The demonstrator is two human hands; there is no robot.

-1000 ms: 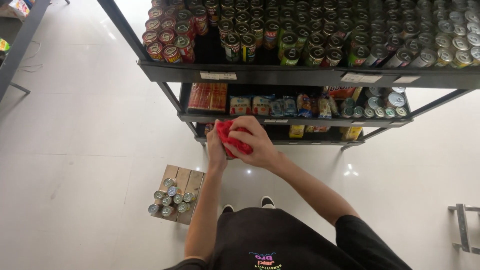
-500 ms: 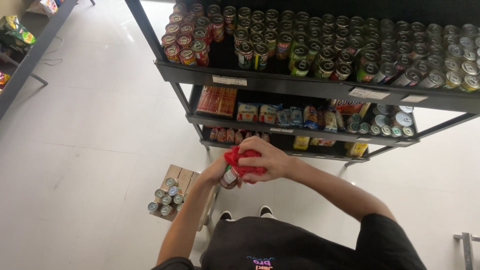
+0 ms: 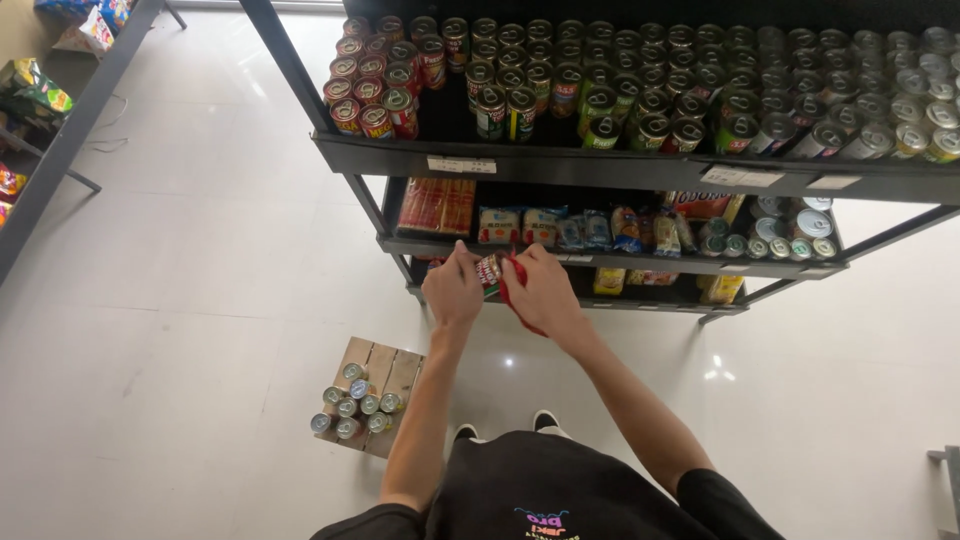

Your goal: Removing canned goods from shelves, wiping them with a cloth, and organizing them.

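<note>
The left hand (image 3: 453, 290) gripped a can (image 3: 489, 271) at chest height, in front of the middle shelf (image 3: 620, 262). The right hand (image 3: 540, 290) was closed on a red cloth (image 3: 512, 290), pressed against the can. More cans (image 3: 352, 404) sat in a box (image 3: 392, 372) on the floor below.

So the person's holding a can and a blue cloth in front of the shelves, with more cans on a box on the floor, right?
Not quite: the cloth is red, not blue, as the head view shows. The rest holds: the left hand and right hand hold the can before the shelves, and cans sit on a box on the floor.
</note>
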